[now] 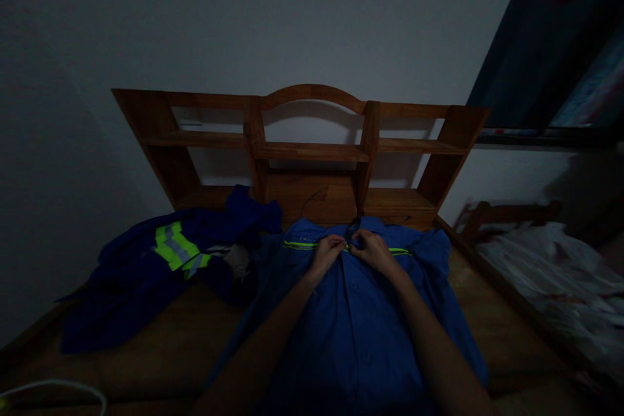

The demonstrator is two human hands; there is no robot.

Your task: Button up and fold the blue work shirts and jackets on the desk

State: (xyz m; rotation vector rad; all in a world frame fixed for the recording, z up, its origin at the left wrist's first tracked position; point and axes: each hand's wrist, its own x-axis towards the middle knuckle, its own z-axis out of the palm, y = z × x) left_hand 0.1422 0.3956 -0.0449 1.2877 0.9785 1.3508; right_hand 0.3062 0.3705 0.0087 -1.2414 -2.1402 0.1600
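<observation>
A blue work shirt (370, 331) with thin yellow-green stripes across the chest lies spread out, collar toward the headboard. At the upper front of it, near the collar, both hands work on the front edge. My left hand (329, 253) is closed, thumb and fingers pinching the fabric beside the stripe. Just to its right, my right hand (373, 250) is closed too, its curled fingers on the opposite side of the front opening. The picture is dark, and any button between the fingertips is too small to make out.
A dark blue garment (141, 273) with wide reflective bands lies crumpled at left. Behind stands a wooden headboard (312, 153) with shelves. White plastic bags (550, 266) lie beyond the bed's right edge. A pale cable (63, 383) curves at lower left.
</observation>
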